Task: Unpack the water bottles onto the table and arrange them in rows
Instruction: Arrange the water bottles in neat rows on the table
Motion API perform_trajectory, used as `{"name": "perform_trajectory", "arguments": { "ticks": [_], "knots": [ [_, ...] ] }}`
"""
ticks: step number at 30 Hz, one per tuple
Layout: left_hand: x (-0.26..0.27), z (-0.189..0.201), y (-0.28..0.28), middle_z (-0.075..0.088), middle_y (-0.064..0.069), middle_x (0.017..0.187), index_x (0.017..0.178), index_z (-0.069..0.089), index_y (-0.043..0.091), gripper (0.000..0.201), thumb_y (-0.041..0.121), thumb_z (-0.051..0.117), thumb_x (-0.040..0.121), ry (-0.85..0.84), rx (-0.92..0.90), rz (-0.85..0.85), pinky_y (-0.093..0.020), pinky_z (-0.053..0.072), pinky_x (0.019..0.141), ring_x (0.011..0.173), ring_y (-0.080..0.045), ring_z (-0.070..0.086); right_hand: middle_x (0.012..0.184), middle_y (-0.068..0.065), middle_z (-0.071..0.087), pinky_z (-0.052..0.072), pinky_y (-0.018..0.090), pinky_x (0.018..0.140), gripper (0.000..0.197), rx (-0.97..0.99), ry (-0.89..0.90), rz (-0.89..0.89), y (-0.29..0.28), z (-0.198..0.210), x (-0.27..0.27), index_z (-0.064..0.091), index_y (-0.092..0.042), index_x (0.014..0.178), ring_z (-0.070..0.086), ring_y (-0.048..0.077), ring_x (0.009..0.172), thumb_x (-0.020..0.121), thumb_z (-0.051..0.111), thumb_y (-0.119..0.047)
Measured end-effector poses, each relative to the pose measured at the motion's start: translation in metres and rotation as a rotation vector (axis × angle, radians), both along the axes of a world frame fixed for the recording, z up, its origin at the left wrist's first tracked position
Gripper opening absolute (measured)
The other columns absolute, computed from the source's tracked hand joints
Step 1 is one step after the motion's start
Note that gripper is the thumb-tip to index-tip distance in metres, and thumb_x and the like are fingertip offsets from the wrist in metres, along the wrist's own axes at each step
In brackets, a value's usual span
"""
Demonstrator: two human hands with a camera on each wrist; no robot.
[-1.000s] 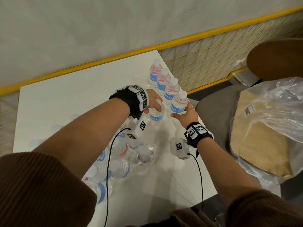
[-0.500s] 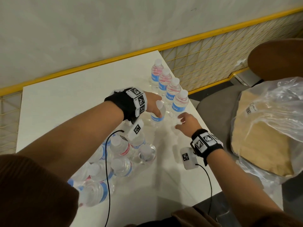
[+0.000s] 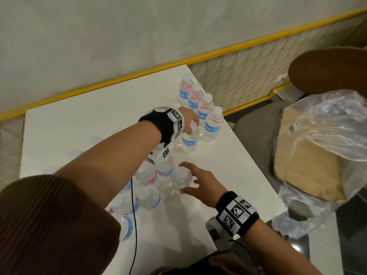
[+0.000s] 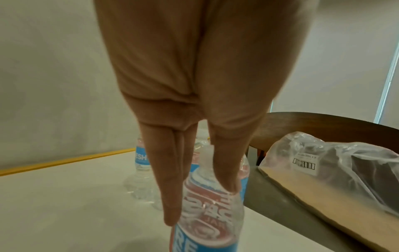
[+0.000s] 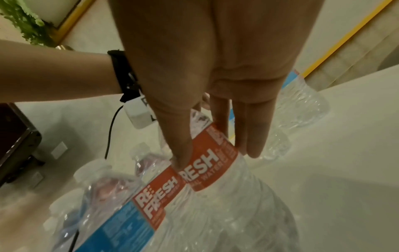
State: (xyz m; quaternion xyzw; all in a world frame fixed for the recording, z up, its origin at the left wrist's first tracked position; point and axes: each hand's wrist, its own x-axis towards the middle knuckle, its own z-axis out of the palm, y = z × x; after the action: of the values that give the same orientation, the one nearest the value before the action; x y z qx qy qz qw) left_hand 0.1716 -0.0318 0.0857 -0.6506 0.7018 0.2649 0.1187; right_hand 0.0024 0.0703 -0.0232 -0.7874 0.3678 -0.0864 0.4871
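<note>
Several upright water bottles form a row [image 3: 212, 126] along the right edge of the white table [image 3: 89, 120]. Beside the row's near end stands one more bottle [image 3: 187, 142] [image 4: 207, 221]. My left hand [image 3: 193, 126] [image 4: 200, 202] pinches it at the shoulder between thumb and fingers. Closer to me, a loose cluster of bottles [image 3: 147, 195] stands partly hidden under my left forearm. My right hand [image 3: 183, 178] [image 5: 215, 156] wraps around the top of the cluster's rightmost bottle [image 3: 179, 182] [image 5: 215, 187], thumb on its red label.
A chair at the right holds a crumpled plastic bag with cardboard [image 3: 309, 155]. A yellow mesh railing [image 3: 238, 76] runs behind the table against the wall. A black cable [image 3: 135, 235] hangs from my left wrist across the near table.
My right hand has left the nearest bottle of the row and come back toward me onto a bottle of the cluster. My left hand stays on its bottle beside the row.
</note>
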Motion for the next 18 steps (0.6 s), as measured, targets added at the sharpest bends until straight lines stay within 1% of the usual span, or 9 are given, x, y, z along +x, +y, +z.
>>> {"name": "perform_trajectory", "arguments": {
  "ticks": [3,5,7,9,11,13,16,17,18],
  "knots": [
    [-0.008,-0.001,-0.002,0.058,0.002,0.088,0.127,0.058,0.021,0.043,0.017,0.067,0.085,0.063,0.022,0.008,-0.029,0.048,0.082,0.082,-0.021,0.058,0.123,-0.005,0.060,0.050,0.031,0.094,0.068,-0.041,-0.009,-0.108,-0.011,0.001,-0.020,0.039,-0.032,0.136,0.058,0.013,0.107,0.078,0.075,-0.027],
    [-0.016,-0.004,-0.004,0.050,0.009,0.076,0.126,0.059,0.022,0.043,0.017,0.067,0.084,0.097,0.028,-0.008,-0.031,0.049,0.081,0.078,-0.021,0.057,0.118,-0.005,0.061,0.050,0.021,0.089,0.067,-0.028,-0.039,-0.228,-0.027,0.003,-0.036,0.041,-0.029,0.135,0.058,0.012,0.104,0.077,0.077,-0.023],
    [-0.024,-0.008,-0.005,0.059,0.002,0.093,0.126,0.058,0.022,0.043,0.016,0.066,0.084,0.124,0.004,-0.037,-0.027,0.044,0.080,0.088,-0.023,0.057,0.113,-0.005,0.060,0.044,0.001,0.077,0.067,-0.016,-0.042,-0.347,-0.044,0.005,-0.052,0.043,-0.024,0.134,0.057,0.013,0.101,0.077,0.078,-0.022],
    [-0.034,-0.013,-0.009,0.058,-0.005,0.121,0.127,0.057,0.022,0.043,0.016,0.064,0.085,0.156,-0.038,-0.057,-0.025,0.039,0.086,0.109,-0.026,0.055,0.114,-0.004,0.058,0.038,-0.006,0.067,0.066,-0.008,-0.049,-0.436,-0.059,0.009,-0.067,0.043,-0.022,0.133,0.055,0.013,0.103,0.077,0.078,-0.023],
    [-0.044,-0.017,-0.012,0.055,-0.006,0.131,0.128,0.056,0.021,0.044,0.014,0.064,0.085,0.207,-0.067,-0.048,-0.027,0.039,0.094,0.118,-0.026,0.052,0.118,-0.006,0.057,0.040,-0.004,0.065,0.064,0.042,-0.086,-0.487,-0.070,0.011,-0.081,0.043,-0.024,0.133,0.053,0.012,0.107,0.078,0.076,-0.022],
    [-0.053,-0.022,-0.014,0.056,-0.007,0.131,0.129,0.055,0.019,0.046,0.015,0.066,0.085,0.299,-0.075,0.029,-0.031,0.041,0.099,0.119,-0.025,0.052,0.121,-0.008,0.056,0.044,0.002,0.067,0.061,0.082,-0.136,-0.492,-0.078,0.011,-0.090,0.044,-0.029,0.132,0.052,0.011,0.110,0.080,0.074,-0.021],
    [-0.064,-0.036,-0.014,0.058,-0.007,0.129,0.132,0.053,0.018,0.053,0.023,0.071,0.082,0.440,-0.105,0.185,-0.027,0.039,0.095,0.120,-0.023,0.053,0.125,-0.005,0.051,0.048,0.018,0.084,0.061,0.070,-0.184,-0.494,-0.084,0.008,-0.094,0.043,-0.038,0.126,0.050,0.014,0.114,0.079,0.075,-0.016],
    [-0.068,-0.042,-0.013,0.058,-0.008,0.127,0.131,0.052,0.017,0.054,0.023,0.072,0.081,0.475,-0.127,0.229,-0.025,0.038,0.092,0.119,-0.023,0.053,0.126,-0.004,0.045,0.047,0.025,0.090,0.066,0.044,-0.150,-0.521,-0.085,0.005,-0.094,0.041,-0.037,0.128,0.046,0.013,0.113,0.077,0.076,-0.016],
    [-0.072,-0.047,-0.011,0.058,-0.008,0.125,0.130,0.052,0.016,0.055,0.023,0.073,0.080,0.509,-0.157,0.266,-0.025,0.038,0.090,0.117,-0.023,0.053,0.125,-0.003,0.038,0.042,0.026,0.094,0.072,0.017,-0.102,-0.566,-0.084,0.004,-0.092,0.039,-0.034,0.132,0.040,0.010,0.111,0.074,0.079,-0.018]
  ]
}}
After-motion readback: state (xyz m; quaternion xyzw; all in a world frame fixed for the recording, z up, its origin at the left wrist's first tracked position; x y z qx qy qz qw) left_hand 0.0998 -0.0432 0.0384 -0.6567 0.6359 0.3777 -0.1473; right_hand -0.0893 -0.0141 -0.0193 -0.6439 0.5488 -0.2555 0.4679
